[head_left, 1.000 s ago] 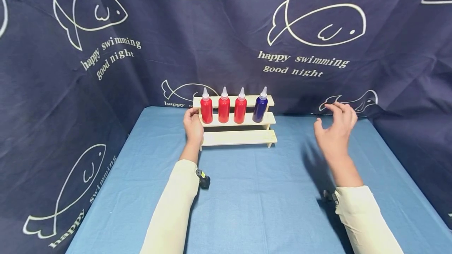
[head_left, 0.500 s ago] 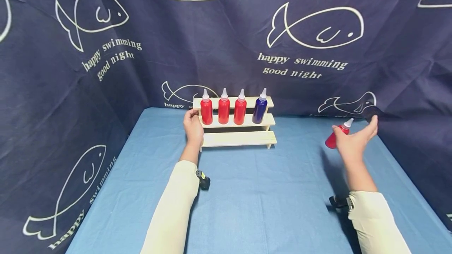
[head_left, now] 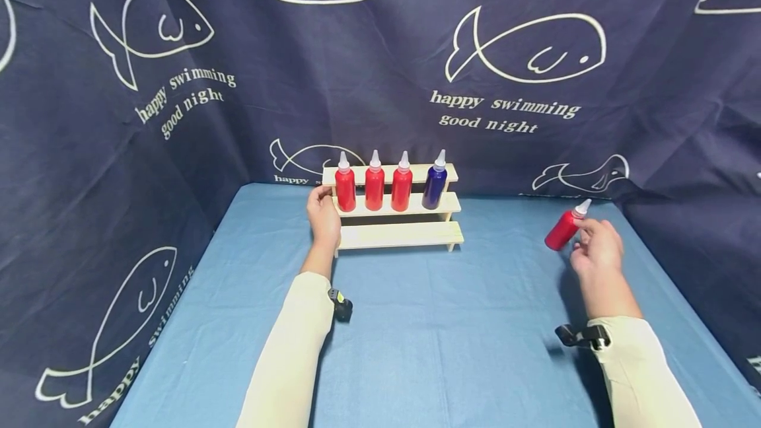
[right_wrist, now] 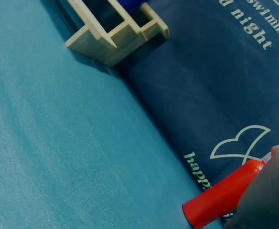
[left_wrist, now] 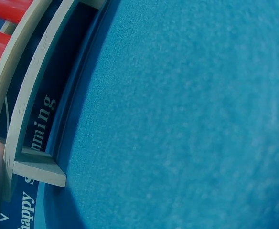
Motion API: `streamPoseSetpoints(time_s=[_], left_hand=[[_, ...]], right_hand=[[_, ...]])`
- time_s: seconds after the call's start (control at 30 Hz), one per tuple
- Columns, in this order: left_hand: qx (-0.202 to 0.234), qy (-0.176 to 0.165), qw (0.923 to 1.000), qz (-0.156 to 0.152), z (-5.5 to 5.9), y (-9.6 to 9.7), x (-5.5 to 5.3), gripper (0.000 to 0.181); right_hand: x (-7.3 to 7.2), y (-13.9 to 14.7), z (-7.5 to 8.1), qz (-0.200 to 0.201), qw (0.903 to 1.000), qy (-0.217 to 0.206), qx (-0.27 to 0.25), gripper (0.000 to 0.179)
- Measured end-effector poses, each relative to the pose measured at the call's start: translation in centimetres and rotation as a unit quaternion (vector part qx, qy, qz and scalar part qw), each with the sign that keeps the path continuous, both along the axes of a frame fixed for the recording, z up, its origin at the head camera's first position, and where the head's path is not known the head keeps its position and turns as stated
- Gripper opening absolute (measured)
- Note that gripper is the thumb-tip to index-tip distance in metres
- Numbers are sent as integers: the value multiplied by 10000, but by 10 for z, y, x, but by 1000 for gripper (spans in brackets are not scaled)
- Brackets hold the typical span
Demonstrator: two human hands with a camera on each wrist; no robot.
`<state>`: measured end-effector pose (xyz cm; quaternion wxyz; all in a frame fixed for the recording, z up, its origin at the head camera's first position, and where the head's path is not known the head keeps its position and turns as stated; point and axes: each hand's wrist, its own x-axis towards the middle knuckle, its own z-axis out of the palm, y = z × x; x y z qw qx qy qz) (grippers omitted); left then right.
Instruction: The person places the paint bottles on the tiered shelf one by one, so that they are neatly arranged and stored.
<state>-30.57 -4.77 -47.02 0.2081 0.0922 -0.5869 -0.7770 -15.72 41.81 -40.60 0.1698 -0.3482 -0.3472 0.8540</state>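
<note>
At the right, my right hand (head_left: 600, 249) pinches a red squeeze bottle (head_left: 562, 230) near its neck. The bottle leans, with its white nozzle pointing up and to the right; the right wrist view shows its red body (right_wrist: 220, 198) partly behind the hand. My left hand (head_left: 324, 216) grips the left end of a three-step wooden stand (head_left: 398, 235); its fingertips are hidden behind the stand. Upright on the middle step stand three red bottles (head_left: 374, 190) and one dark blue bottle (head_left: 435, 189) at the right end.
A blue cloth (head_left: 404, 349) covers the table. Dark blue curtains (head_left: 380, 84) with white fish drawings hang close behind the stand and along both sides. In the left wrist view, the stand's wooden leg (left_wrist: 39, 171) rests beside the cloth's surface.
My right hand, without a bottle a second ago, has moved right and now pinches a red bottle, its fingers closed in from spread. The left hand keeps its place on the stand.
</note>
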Motion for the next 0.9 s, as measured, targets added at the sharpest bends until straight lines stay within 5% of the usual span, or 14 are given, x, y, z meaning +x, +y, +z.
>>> streamPoseSetpoints(time_s=[0.17, 0.43, 0.7, 0.9], left_hand=[[50, -20, 10000, 32, 0, -1, 0, 28], [51, -26, 10000, -3, 2, 2, 2, 27], [112, 40, 9999, -44, 3, 2, 3, 27], [77, 10, 10000, -19, 1, 2, 1, 26]], right_hand=[[-7, -3, -7, 251, 9954, -498, 774, 100], [-12, -3, -17, 300, 9848, -923, 1441, 92], [-11, -3, -30, 119, 9866, -504, 1547, 40], [-9, -12, -26, 171, 9888, 33, 1480, 33]])
